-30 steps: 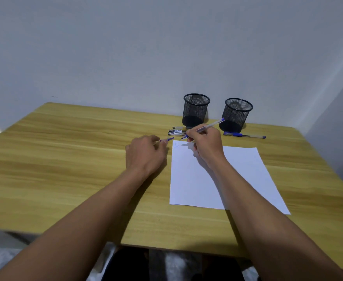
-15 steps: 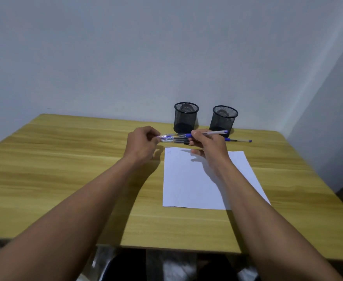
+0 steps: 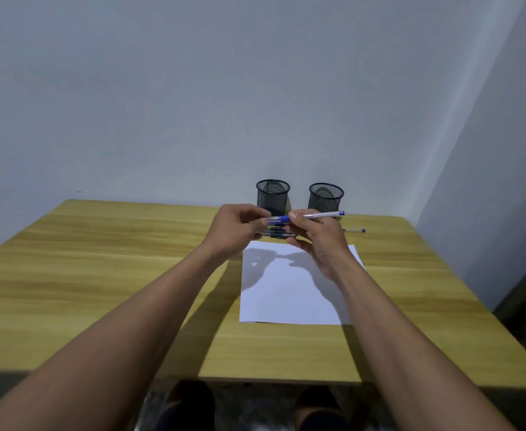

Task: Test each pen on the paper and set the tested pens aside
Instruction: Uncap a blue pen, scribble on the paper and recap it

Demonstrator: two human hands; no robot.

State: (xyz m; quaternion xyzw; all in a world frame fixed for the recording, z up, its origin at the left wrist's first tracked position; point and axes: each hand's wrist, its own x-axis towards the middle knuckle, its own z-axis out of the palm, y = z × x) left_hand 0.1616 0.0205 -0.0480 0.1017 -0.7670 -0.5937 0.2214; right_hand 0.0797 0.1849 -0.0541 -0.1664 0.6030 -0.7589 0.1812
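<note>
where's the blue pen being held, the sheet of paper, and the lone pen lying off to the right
blue pen (image 3: pixel 317 215): head view, on its clear barrel right of the grip.
sheet of paper (image 3: pixel 289 293): head view, on its bare middle.
lone pen (image 3: pixel 355 230): head view, on its barrel near the capped end.

A wooden bench (image 3: pixel 100 275) with a pale yellow grain runs up to a plain grey-white wall (image 3: pixel 193 104). Two black mesh cups (image 3: pixel 272 196) (image 3: pixel 326 198) stand upright and apart at its far edge, just beyond the fingers. Below the near edge lies dim floor (image 3: pixel 255 405), too dark to read.
</note>
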